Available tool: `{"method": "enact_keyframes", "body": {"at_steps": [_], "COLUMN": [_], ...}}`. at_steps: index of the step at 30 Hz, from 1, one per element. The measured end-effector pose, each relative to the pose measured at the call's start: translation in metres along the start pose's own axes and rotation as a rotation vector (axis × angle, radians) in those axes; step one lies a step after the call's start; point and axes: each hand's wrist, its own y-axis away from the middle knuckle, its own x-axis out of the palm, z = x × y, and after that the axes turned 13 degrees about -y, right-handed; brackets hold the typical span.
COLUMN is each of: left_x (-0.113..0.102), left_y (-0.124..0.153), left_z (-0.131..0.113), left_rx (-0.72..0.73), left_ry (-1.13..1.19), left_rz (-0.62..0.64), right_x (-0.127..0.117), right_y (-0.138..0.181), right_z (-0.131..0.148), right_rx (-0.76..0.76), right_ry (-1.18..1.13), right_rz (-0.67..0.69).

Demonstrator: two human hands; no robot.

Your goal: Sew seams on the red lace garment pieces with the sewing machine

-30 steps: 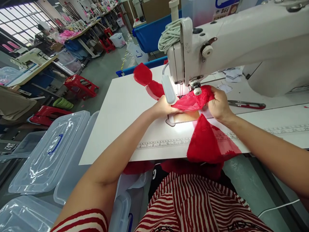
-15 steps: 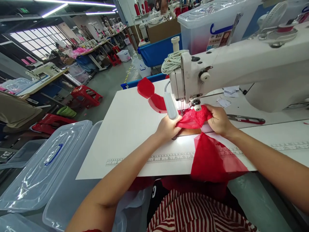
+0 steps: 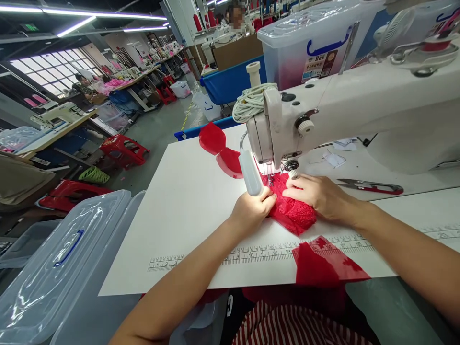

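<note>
Nearest the table edge we noted a clear lidded bin (image 3: 61,258) at left and a printed ruler strip (image 3: 251,251) across the white table (image 3: 187,191). Red lace fabric (image 3: 294,215) lay bunched beneath the sewing machine (image 3: 323,110), running from the needle toward us and over the edge. Our left hand (image 3: 251,208) was curled, pinching the lace; our right hand (image 3: 316,196) lay flat, fingers pressing it down. Snips (image 3: 373,186) rested beyond.

"Box" on bin label (image 3: 316,66), ruler (image 3: 251,250) nos. 17, 18
</note>
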Motion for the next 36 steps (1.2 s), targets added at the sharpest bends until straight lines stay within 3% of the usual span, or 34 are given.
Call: {"method": "enact_keyframes", "body": {"at_steps": [6, 17, 23, 36], "left_x": [-0.013, -0.024, -0.030, -0.028], "left_y": [0.002, 0.002, 0.004, 0.003], "left_z": [-0.003, -0.012, -0.004, -0.005], "left_rx": [0.004, 0.095, 0.092, 0.121], "left_ry": [0.019, -0.062, -0.006, -0.046], "left_rz": [0.109, 0.187, 0.249, 0.223], "right_x": [0.009, 0.014, 0.015, 0.014], "right_y": [0.000, 0.003, 0.003, 0.003], "right_z": [-0.005, -0.012, -0.007, -0.010], "right_rx": [-0.013, 0.012, -0.039, -0.038], "right_ry": [0.009, 0.082, 0.128, 0.149], "right_rz": [-0.041, -0.058, -0.040, -0.055]}}
